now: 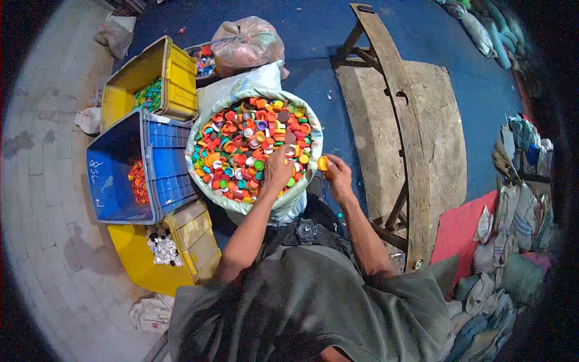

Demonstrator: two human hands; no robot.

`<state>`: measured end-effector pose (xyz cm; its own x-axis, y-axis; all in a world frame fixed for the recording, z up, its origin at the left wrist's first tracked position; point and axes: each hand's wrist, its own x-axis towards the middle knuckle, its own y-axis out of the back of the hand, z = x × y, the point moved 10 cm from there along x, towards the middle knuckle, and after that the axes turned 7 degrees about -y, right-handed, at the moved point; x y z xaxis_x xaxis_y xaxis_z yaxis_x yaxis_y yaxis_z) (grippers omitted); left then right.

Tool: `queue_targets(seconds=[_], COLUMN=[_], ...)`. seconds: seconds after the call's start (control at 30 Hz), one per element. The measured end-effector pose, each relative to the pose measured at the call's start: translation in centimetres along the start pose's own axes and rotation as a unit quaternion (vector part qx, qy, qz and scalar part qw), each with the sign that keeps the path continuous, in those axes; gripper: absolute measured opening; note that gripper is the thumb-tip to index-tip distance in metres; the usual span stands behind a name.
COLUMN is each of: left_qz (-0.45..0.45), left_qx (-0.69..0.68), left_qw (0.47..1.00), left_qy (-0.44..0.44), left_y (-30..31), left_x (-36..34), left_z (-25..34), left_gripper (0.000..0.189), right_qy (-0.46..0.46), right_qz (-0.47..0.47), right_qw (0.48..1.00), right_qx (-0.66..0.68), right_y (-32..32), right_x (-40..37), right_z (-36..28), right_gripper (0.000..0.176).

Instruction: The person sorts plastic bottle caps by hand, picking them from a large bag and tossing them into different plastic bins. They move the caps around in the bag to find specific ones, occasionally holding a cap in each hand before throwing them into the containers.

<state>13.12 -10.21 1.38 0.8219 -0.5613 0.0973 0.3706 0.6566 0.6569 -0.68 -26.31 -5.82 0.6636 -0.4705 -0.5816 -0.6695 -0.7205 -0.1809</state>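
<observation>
A large round sack with a rolled pale rim stands before me, heaped with bottle caps in red, orange, green, white, brown and other colours. Over the right part of the heap, my left hand reaches in among the caps with its fingers drawn together. Whatever lies between those fingertips is too small to make out. At the sack's right rim, my right hand pinches a yellow-orange bottle cap between thumb and fingers.
To the left stand a yellow crate with green caps, a blue crate with orange-red caps and a lower yellow crate with white and black ones. A tied bag sits behind. A wooden bench stands right; sacks lie beyond.
</observation>
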Motion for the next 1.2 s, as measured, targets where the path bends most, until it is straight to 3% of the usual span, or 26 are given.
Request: queue_targets(seconds=[0.1, 0.2, 0.37, 0.67, 0.77, 0.9, 0.93, 1.0, 1.03, 1.07, 1.13, 1.2], left_qz=[-0.069, -0.129, -0.096, -0.123, -0.08, 0.048, 0.045, 0.045, 0.082, 0.076, 0.103, 0.162], left_qx=[0.123, 0.141, 0.181, 0.21, 0.144, -0.054, -0.205, -0.486, -0.651, -0.752, -0.828, -0.839], left_qw=[0.987, 0.979, 0.97, 0.96, 0.98, 0.996, 0.977, 0.845, 0.714, 0.616, 0.508, 0.477], left_qy=[-0.077, -0.072, -0.128, -0.139, -0.113, -0.046, 0.048, 0.22, 0.242, 0.223, 0.214, 0.208], left_y=[-1.1, -3.0, -3.5, -4.9, -3.1, 1.3, 1.2, 0.7, 0.9, 1.2, 3.7, 5.5], left_x=[2.0, 3.1, 3.7, 3.5, 3.1, 2.4, 1.9, -0.4, -1.5, -2.3, -4.2, -6.4], left_z=[2.8, 1.6, 2.2, 1.3, 1.6, 1.4, -0.9, -3.3, -3.3, -3.1, -1.7, -3.0], left_gripper=[0.053, 0.04, 0.027, 0.029, 0.037, 0.05, 0.046, 0.038, 0.032, 0.033, 0.038, 0.036], right_qy=[-0.043, -0.052, -0.059, -0.064, -0.072, -0.085, -0.092, -0.12, -0.134, -0.138, -0.148, -0.148], right_qz=[-0.051, -0.063, -0.066, -0.099, -0.103, -0.127, -0.135, -0.185, -0.213, -0.24, -0.294, -0.341], right_qw=[0.995, 0.995, 0.995, 0.991, 0.99, 0.983, 0.98, 0.968, 0.96, 0.953, 0.938, 0.924], right_qx=[0.078, 0.058, 0.055, 0.06, 0.066, 0.102, 0.116, 0.123, 0.124, 0.121, 0.112, 0.091], right_y=[0.7, 1.5, 2.0, 0.5, -0.1, -1.3, -2.0, -3.8, -5.1, -6.5, -9.7, -13.3], right_x=[-1.0, -1.3, -1.2, -0.8, -0.9, -1.1, -1.3, -1.9, -2.3, -2.6, -3.7, -4.4], right_z=[0.2, 0.2, -0.1, -1.7, -1.9, -1.4, -1.4, -1.2, -1.3, -1.5, -2.2, -2.2], right_gripper=[0.032, 0.031, 0.031, 0.031, 0.031, 0.03, 0.029, 0.031, 0.032, 0.033, 0.035, 0.04])
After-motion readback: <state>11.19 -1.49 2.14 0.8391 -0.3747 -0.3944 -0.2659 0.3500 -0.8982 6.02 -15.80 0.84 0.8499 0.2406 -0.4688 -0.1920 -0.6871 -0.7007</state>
